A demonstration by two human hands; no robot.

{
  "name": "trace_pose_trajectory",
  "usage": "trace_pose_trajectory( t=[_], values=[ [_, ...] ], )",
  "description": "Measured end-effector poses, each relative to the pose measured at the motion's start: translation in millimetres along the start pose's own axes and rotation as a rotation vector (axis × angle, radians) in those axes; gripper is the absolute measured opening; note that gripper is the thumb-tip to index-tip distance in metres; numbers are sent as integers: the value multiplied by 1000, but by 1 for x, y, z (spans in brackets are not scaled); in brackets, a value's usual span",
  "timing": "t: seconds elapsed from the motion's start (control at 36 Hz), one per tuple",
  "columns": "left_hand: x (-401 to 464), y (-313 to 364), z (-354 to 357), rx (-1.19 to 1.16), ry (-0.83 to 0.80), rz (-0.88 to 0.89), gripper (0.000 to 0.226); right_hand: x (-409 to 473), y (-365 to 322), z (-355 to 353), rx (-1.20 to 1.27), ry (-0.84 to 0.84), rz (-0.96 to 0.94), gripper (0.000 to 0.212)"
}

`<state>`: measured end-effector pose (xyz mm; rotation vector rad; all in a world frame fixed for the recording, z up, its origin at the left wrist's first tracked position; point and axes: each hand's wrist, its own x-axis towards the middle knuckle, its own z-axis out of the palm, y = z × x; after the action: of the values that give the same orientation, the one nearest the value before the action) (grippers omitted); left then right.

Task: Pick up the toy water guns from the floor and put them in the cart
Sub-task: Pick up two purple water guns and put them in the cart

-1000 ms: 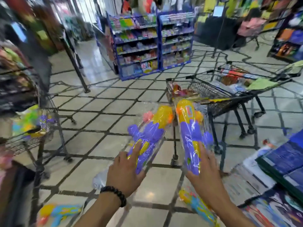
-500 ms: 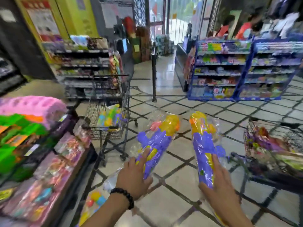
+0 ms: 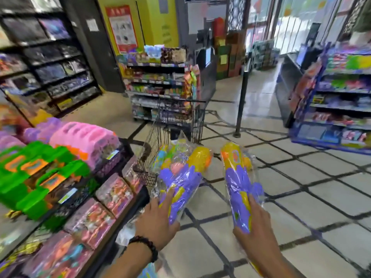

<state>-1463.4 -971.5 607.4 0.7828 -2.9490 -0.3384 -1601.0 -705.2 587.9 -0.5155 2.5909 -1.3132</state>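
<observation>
Left hand: the left hand point(image 3: 155, 222), beaded bracelet point(image 3: 147, 246) at the wrist, grips a bagged purple-and-yellow water gun point(image 3: 183, 182), fingers wrapped round its lower end.
Right hand: the right hand point(image 3: 256, 230) grips a second bagged water gun point(image 3: 237, 181) the same way.
Pose: both forearms reach forward, guns tilted up and away.
Cart: the wire cart point(image 3: 176, 125) stands just beyond the left gun, bagged toys inside.
Surroundings: toy shelf point(image 3: 66, 177) on the left, tiled floor point(image 3: 301, 177) on the right.

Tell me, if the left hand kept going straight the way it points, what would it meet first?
Probably the wire cart: the left hand and its bagged water gun aim toward its basket, though depth is unclear.
</observation>
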Motion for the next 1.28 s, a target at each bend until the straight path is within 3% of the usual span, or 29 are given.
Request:
trace_pose_trajectory(
  t=[0.19,0.5,0.81,1.0,1.14,1.28],
  values=[
    [83,-20,-6,-41,4,-132,100,123,-33,31,48,-31,-91,104],
    [225,-113,25,-48,-14,-246,99,280,-89,118,-42,-162,-151,101],
    [392,-200,45,-167,-82,-305,94,433,-138,199,-123,-236,-45,103],
    [467,-221,32,-181,-137,-301,94,496,-191,235,-45,-158,-154,97],
    [503,-237,46,-246,-177,-342,95,560,-173,278,-52,-285,-68,80],
    [535,-243,51,-211,-204,-391,92,607,-153,313,-26,-372,-24,97]
  ],
)
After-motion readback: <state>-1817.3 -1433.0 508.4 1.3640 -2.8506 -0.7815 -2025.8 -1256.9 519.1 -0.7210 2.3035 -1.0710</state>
